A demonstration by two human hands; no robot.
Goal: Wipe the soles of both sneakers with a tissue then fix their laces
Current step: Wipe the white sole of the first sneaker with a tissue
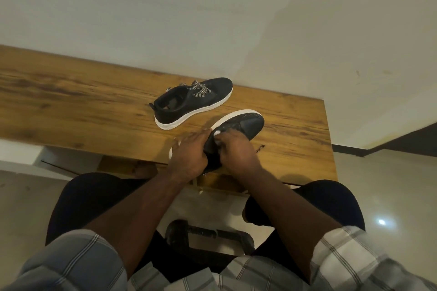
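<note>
Both hands on near sneaker at bench front edge.

Left hand [189, 151] grips the near sneaker [238, 125] by its heel side; right hand [237, 152] curls over its top, pinching something white [217, 133], tissue or lace, cannot tell. Sneaker black, white sole rim, toe pointing away. Beyond, apart, second sneaker [194, 101] stands upright on bench [71, 106], checkered laces [197, 88] loose.

Sneaker [194, 101] on table [71, 106]
</note>
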